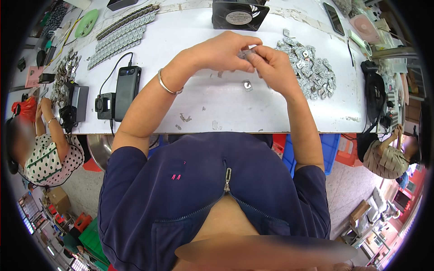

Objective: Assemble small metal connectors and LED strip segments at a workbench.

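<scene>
Above the middle of the white table, my left hand (224, 50) and my right hand (276, 68) meet fingertip to fingertip. Between them is a small silvery metal part (246, 54), mostly covered by the fingers, so its exact kind cannot be made out. My right thumb and forefinger pinch it, and the left fingers close on it from the other side. One loose small square metal piece (247, 85) lies on the table just below the hands. A heap of similar small metal pieces (313, 70) spreads beside my right hand.
A black fan (239, 14) stands beyond my hands. Rows of metal pieces (118, 44) lie at the far left. A black box-shaped device (128, 92) with a cable sits near my left forearm. A phone (333, 19) lies far right. Two people work at either side.
</scene>
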### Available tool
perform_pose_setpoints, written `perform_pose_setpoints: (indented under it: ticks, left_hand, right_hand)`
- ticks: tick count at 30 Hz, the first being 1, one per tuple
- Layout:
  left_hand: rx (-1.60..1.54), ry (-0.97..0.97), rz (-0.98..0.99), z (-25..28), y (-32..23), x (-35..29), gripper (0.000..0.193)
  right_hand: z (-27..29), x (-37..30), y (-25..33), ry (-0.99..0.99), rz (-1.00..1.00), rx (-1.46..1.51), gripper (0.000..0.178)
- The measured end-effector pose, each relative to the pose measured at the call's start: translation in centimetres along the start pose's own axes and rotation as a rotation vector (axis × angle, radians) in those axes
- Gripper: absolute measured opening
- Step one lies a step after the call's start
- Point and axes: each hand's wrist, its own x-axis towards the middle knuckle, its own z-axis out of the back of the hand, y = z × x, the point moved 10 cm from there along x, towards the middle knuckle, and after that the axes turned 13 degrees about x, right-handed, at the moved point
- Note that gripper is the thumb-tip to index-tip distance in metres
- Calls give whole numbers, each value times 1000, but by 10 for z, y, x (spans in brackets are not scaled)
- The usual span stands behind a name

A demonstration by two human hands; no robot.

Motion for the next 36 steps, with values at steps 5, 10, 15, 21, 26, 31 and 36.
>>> perform_pose_setpoints:
  ticks: [5,10,15,21,26,31,36]
  left_hand:
    - [30,-23,22,19,4,-7,24]
    - [-255,122,60,4,15,-15,25]
    - [-144,-123,-32,24,15,-17,16]
    - [410,-660,-102,41,4,-27,27]
    - [574,-749,-192,38,-5,-33,26]
    - [667,-762,-210,38,-5,-30,22]
    - [640,-821,-214,41,4,-29,24]
  right_hand:
    - [10,-2,-3,-76,-135,166,21]
    - [4,1,-10,36,-160,410,21]
    - [4,9,-18,-14,-197,546,22]
    - [10,14,-8,-142,-175,291,22]
    - [9,18,-4,-138,-183,223,23]
    - [8,24,-6,-119,-159,180,21]
    - [13,32,-5,-174,-93,63,23]
